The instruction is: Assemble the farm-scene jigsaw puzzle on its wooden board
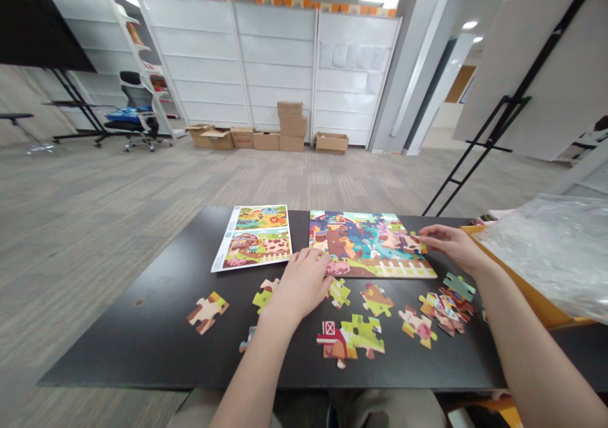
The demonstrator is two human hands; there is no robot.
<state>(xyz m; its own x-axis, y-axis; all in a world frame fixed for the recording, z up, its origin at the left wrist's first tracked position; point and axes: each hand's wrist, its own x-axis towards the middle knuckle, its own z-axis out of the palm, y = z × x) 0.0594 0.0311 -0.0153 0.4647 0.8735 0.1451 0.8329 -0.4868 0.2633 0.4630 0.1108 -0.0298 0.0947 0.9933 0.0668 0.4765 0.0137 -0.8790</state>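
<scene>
A colourful jigsaw board (365,238) lies on the black table (142,333). My left hand (304,282) rests on the table at the board's near left corner, fingers touching a pink piece at its edge. My right hand (449,241) presses a piece at the board's right edge. Several loose pieces lie in front: a brown-and-white piece (208,311), a yellow-green piece (264,294) beside my left wrist, a red barn piece (335,341) joined to a green piece (365,334), and a small cluster (446,308) at the right.
A printed reference sheet (254,237) lies left of the board. A clear plastic bag (555,251) on an orange box sits at the table's right. Black easel stands (494,137), cardboard boxes (289,127) and an office chair (135,114) stand on the floor beyond.
</scene>
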